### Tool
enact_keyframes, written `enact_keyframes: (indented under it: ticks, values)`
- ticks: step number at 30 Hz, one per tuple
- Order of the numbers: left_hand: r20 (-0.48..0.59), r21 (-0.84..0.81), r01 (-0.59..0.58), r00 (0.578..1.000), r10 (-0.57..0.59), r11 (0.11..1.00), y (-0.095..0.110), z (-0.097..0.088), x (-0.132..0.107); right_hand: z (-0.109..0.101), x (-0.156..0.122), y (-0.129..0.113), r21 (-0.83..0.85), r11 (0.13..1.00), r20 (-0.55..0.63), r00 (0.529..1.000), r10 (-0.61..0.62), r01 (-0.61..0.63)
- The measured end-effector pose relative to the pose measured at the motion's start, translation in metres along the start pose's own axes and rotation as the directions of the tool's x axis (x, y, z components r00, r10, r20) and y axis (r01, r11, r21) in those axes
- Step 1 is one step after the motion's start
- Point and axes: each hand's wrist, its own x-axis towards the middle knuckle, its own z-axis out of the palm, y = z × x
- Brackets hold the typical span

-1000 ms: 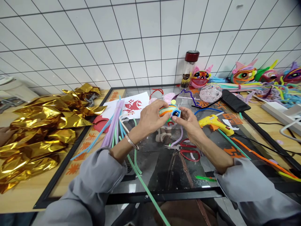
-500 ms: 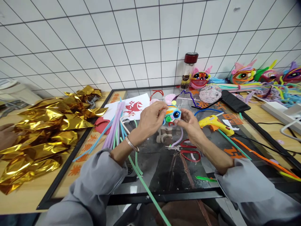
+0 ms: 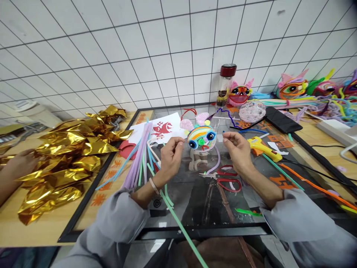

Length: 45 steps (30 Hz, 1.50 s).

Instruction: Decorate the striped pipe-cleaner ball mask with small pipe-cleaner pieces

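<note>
A colourful pipe-cleaner animal head (image 3: 201, 137) with blue-ringed eyes, a green nose and pink ears rests on the dark glass tabletop. My left hand (image 3: 171, 154) is beside it on the left, apart from it, fingers curled into a pinch. On the other side my right hand (image 3: 237, 150) hovers clear of the head, its fingertips drawn in toward the thumb. Whatever either pinch holds, if anything, is too small to make out. Red-handled scissors (image 3: 227, 178) lie below the head, and a yellow glue gun (image 3: 264, 148) lies right of my right hand.
Purple pipe cleaners (image 3: 141, 156) lie left, near white paper (image 3: 174, 124) with a red print. Gold foil (image 3: 69, 163) covers the left side, where another person's hand (image 3: 21, 165) is. A lidded bottle (image 3: 225, 87), finished heads (image 3: 292, 87) and a black phone (image 3: 283, 120) stand or lie behind.
Both my hands have let go of the animal head and moved apart, left hand to the left and right hand to the right. The head now sits facing me. The view has shifted slightly.
</note>
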Motion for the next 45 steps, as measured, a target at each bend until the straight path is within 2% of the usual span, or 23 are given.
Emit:
enact_keyframes:
  ticks: [2,5,10,13,15,16,17,19,21,22,23,25,28,30,32,36,39,42,45]
  values:
    - [0.032,-0.097,0.092,0.996,-0.089,0.991,-0.008,0.004,-0.004,-0.001,0.0,0.0,-0.003,1.0,-0.011,1.0,-0.015,0.015]
    - [0.055,-0.181,0.143,0.989,-0.135,0.973,-0.014,0.008,-0.004,-0.001,0.0,-0.001,0.009,1.0,-0.019,0.999,-0.029,0.029]
    - [0.065,-0.141,0.171,0.984,-0.163,0.975,-0.014,0.01,-0.005,-0.002,0.002,-0.007,0.028,1.0,-0.008,1.0,0.004,-0.004]
    - [0.064,-0.116,0.183,0.982,-0.177,0.976,-0.013,0.009,-0.006,-0.01,0.005,-0.015,-0.013,1.0,0.056,0.998,-0.023,0.024]
    - [0.056,-0.124,0.18,0.983,-0.174,0.976,-0.012,0.009,-0.007,-0.017,0.004,-0.022,-0.083,0.989,0.18,0.978,-0.104,0.12]
    - [0.053,-0.128,0.177,0.984,-0.172,0.976,-0.012,0.01,-0.007,-0.02,0.002,-0.026,-0.128,0.974,0.294,0.945,-0.14,0.184]
    - [0.055,-0.128,0.177,0.984,-0.171,0.976,-0.012,0.01,-0.007,-0.022,0.0,-0.029,-0.175,0.951,0.436,0.886,-0.159,0.257]
    - [0.08,-0.115,0.187,0.981,-0.179,0.976,-0.012,0.012,-0.008,-0.024,-0.006,-0.033,-0.264,0.862,0.684,0.714,-0.149,0.432]
    - [0.118,-0.098,0.2,0.975,-0.188,0.975,-0.013,0.013,-0.008,-0.023,-0.01,-0.034,-0.326,0.706,0.825,0.553,-0.112,0.629]
    - [0.13,-0.091,0.199,0.974,-0.187,0.976,-0.014,0.013,-0.009,-0.022,-0.012,-0.033,-0.341,0.626,0.863,0.497,-0.086,0.701]
    - [0.131,-0.087,0.19,0.975,-0.178,0.978,-0.014,0.014,-0.009,-0.022,-0.013,-0.032,-0.351,0.56,0.886,0.46,-0.061,0.751]
    - [0.097,-0.086,0.139,0.987,-0.131,0.987,-0.014,0.014,-0.01,-0.022,-0.014,-0.031,-0.375,0.484,0.904,0.427,0.002,0.791]
    - [0.021,-0.08,0.008,1.0,-0.006,0.997,-0.012,0.014,-0.012,-0.022,-0.014,-0.03,-0.416,0.419,0.904,0.418,0.092,0.807]
    - [0.009,-0.08,-0.056,0.998,0.056,0.995,-0.009,0.013,-0.014,-0.023,-0.014,-0.029,-0.424,0.385,0.904,0.409,0.124,0.82]
    - [0.034,-0.091,-0.073,0.997,0.076,0.993,-0.006,0.014,-0.016,-0.023,-0.015,-0.028,-0.421,0.371,0.906,0.403,0.13,0.827]
    - [0.105,-0.143,-0.031,0.993,0.046,0.989,-0.001,0.014,-0.021,-0.021,-0.017,-0.026,-0.409,0.348,0.911,0.398,0.107,0.843]
    - [0.119,-0.19,0.007,0.993,0.016,0.982,0.001,0.014,-0.023,-0.021,-0.018,-0.03,-0.387,0.419,0.913,0.404,0.054,0.821]
    - [0.137,-0.244,0.066,0.99,-0.033,0.968,0.002,0.014,-0.025,-0.022,-0.018,-0.035,-0.389,0.547,0.889,0.457,0.013,0.741]
    - [0.177,-0.259,0.108,0.982,-0.063,0.96,0.002,0.015,-0.027,-0.026,-0.016,-0.039,-0.417,0.609,0.854,0.521,0.007,0.675]
